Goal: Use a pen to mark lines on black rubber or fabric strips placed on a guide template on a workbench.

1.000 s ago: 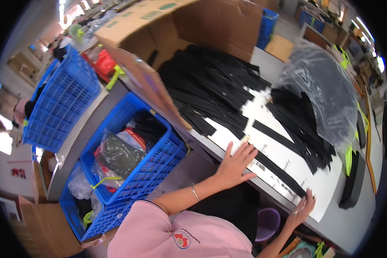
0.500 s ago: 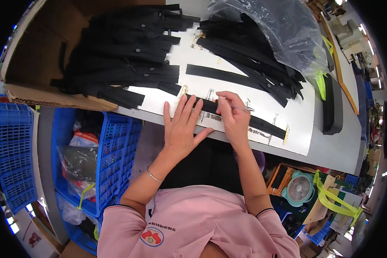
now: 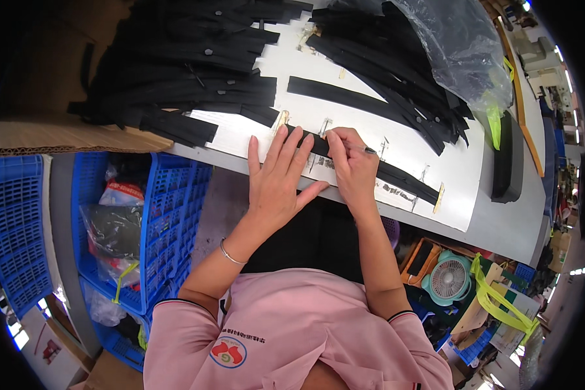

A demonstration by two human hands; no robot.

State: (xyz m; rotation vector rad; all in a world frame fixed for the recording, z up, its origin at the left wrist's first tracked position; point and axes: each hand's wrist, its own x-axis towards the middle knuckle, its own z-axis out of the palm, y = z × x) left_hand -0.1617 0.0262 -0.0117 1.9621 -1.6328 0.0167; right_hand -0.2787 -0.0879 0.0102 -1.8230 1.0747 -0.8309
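Apparently I am partway through a single piece: one black strip lies along the near side of the white board, between two yellowish end tabs, and I judge it unfinished, since both hands are on or at it. Farther off, many more strips lie in a left pile, spreading from the cardboard box onto the board, and a right pile, partly under a clear plastic bag. I cannot tell which pile is done and which is left. A separate strip lies beyond my hands, its right end close to the right pile.

My left hand is open, fingers spread, fingertips on the left part of the near strip. My right hand is closed around a slim pen-like tool, just right of the left one, fingertips at the strip; the tool's tip is hidden. The strip's right part runs uncovered past that hand, toward the near edge of the worktop.
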